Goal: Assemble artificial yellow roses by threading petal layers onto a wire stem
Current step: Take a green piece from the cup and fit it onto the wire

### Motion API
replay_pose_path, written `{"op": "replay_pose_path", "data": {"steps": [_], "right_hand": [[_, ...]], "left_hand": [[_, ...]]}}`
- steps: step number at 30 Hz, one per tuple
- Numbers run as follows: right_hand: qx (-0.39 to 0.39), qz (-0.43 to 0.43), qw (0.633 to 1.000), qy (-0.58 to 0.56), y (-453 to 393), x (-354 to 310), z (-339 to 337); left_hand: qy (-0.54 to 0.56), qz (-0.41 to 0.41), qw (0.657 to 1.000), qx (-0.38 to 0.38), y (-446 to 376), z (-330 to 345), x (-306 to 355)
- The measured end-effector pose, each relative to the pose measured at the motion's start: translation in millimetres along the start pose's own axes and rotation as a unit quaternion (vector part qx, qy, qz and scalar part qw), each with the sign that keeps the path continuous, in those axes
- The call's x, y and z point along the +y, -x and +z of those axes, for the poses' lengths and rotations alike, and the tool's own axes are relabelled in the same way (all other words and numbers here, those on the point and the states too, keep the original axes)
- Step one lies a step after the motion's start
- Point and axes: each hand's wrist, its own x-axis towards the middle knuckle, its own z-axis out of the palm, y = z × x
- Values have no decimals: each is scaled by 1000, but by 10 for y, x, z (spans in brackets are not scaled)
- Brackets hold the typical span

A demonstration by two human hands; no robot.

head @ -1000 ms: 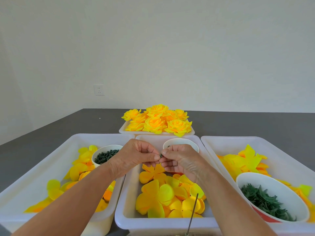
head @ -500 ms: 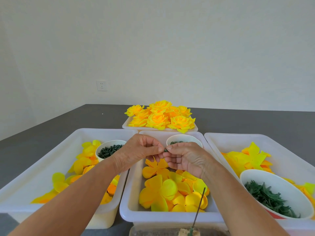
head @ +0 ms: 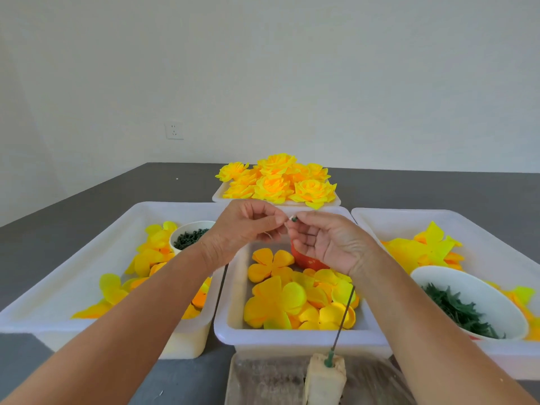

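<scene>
Green bead-like piece (head: pixel 294 219) pinched at my right hand (head: pixel 327 244) fingertips, left hand (head: pixel 244 229) pinching right beside it. Wire stem (head: pixel 342 320) stands tilted in foam block (head: pixel 324 378), below and nearer my right hand.

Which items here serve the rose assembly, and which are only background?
In use:
- left hand and right hand, pinching a small green piece
- wire stem standing in a block
- loose petals in the middle tray
- finished roses

Background:
- wall socket
- grey table
</scene>
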Motion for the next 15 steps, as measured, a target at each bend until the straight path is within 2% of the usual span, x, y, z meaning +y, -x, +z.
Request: {"op": "replay_pose_path", "data": {"steps": [8,15], "right_hand": [[-5,-41,998,-47,361,-175,111],[-5,-27,997,-77,885,-31,36]], "left_hand": [[3,88,993,84,275,351,308],[49,131,987,82,797,661,567]]}}
